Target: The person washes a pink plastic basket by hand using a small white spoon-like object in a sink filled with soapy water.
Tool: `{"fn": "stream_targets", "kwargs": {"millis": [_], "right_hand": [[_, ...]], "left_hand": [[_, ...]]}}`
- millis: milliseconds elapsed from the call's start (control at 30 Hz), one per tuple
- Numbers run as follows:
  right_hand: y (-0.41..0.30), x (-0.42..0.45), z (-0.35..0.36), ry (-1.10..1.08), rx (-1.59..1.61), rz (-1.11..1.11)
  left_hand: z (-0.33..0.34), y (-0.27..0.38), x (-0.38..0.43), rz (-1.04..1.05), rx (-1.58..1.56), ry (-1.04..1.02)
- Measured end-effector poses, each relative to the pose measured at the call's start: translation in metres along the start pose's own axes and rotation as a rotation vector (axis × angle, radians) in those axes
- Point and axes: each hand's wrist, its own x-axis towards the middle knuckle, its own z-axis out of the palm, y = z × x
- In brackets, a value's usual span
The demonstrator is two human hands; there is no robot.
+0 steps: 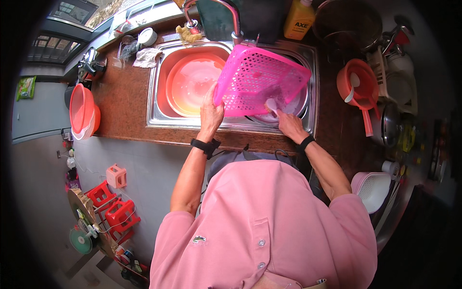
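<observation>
A bright pink perforated plastic basket point(252, 68) is tilted over the double sink point(153, 108). My left hand point(211, 115) grips its lower left corner. In my right hand point(291, 124) is a small scrub brush point(271, 105) with a pale handle, its bristles close to the basket's lower edge; whether they touch it I cannot tell. Beneath the basket, in the right bowl, part of a basin of cloudy, sudsy water point(296, 106) shows. An orange basin point(187, 85) holding water fills the left bowl. The basket hides much of the right bowl.
A chrome faucet point(236, 21) arches behind the sink. On the right counter are a yellow AXE bottle point(299, 20), a red dipper point(361, 85) and a dish rack point(379, 68). Leftward lie a cloth point(147, 57) and stacked colanders point(82, 112). Red stools point(121, 215) stand on the floor.
</observation>
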Motion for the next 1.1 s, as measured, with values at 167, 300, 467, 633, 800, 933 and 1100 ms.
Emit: {"fn": "stream_targets", "kwargs": {"millis": [167,300,467,633,800,933,1100], "right_hand": [[-0.049,-0.030,-0.011,0.203,0.165,-0.329],[-0.044,-0.045,-0.012,0.233,-0.013,-0.325],[0.031,-0.060,0.001,0.118,0.031,0.063],[-0.017,-0.081,-0.013,0.247,0.299,-0.151],[0.029,-0.058,0.000,0.145,0.046,0.057],[0.021,-0.035,-0.010,0.240,0.040,-0.027],[-0.002,-0.010,-0.011,0.306,0.135,-0.050]], "left_hand": [[-0.011,0.011,0.013,-0.135,0.070,-0.056],[-0.018,-0.032,0.018,-0.006,-0.047,-0.018],[-0.009,-0.002,0.011,-0.203,-0.042,-0.116],[-0.019,-0.017,0.000,-0.226,-0.302,-0.125],[-0.030,0.026,-0.007,-0.113,-0.261,-0.113],[-0.053,0.067,-0.008,-0.117,-0.257,-0.103],[-0.060,0.063,-0.014,0.201,0.026,0.081]]}}
